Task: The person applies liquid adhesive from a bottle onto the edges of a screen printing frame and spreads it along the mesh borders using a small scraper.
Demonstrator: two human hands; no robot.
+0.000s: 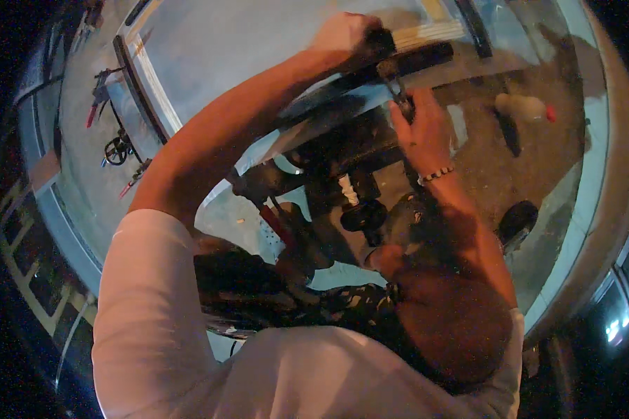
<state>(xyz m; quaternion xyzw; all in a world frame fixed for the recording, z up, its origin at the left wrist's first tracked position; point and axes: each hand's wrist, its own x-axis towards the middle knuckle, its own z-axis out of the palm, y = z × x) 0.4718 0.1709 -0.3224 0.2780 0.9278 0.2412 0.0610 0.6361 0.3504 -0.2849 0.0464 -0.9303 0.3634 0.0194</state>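
My left hand [342, 35] is a closed fist at the top of the view, its fingers wrapped on a dark, blocky object [380, 43] beside a long dark bar [430, 57]. Below that object extends a short dark metal tool [391, 75] with a slotted or forked shank; whether the two are one piece I cannot tell. My right hand [426, 133], with a beaded bracelet at the wrist, closes thumb and fingers on the tool's lower end. Shadow hides the exact kind of tool.
A large pale panel [217, 49] with a light frame edge lies at upper left. To the right is a pale bottle [517, 107] with a red cap. A small black wheel [117, 150] sits at far left. Dark machine parts [363, 216] are between my arms.
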